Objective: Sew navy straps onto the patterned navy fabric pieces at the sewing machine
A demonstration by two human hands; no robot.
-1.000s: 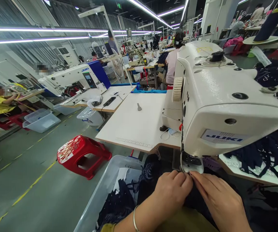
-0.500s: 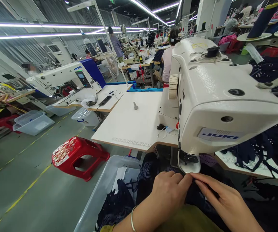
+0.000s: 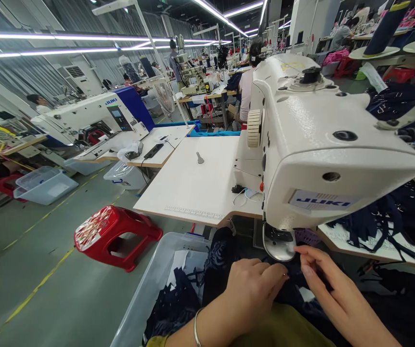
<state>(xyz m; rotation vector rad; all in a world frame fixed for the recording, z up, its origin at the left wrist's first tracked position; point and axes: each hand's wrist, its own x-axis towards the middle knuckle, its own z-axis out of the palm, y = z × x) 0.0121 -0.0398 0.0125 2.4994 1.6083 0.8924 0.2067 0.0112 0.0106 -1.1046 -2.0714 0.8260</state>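
My left hand [image 3: 252,289] is closed in front of the sewing machine [image 3: 333,159], palm down over dark navy fabric [image 3: 222,265]. A tiny shiny spot shows at its fingertips; what they pinch is too small to make out. To the right, my right hand [image 3: 332,284] has thumb and index finger apart, with nothing visible between them. Its index fingertip is at the right edge of the machine's rounded metal work plate [image 3: 280,248], below the needle area. Dark cloth lies across my lap, partly hidden by both hands.
A clear plastic bin [image 3: 146,289] with navy pieces stands at my left, near a red stool [image 3: 117,236]. The white table [image 3: 186,183] bears a small grey metal piece [image 3: 200,157]. Navy straps [image 3: 384,217] lie on the right tabletop. Other people sit at machines farther off.
My hands have moved apart: the right fingers have shifted up and right to the plate's edge, and their pinch has opened. My left hand stays closed nearly in place. The view has shifted slightly.
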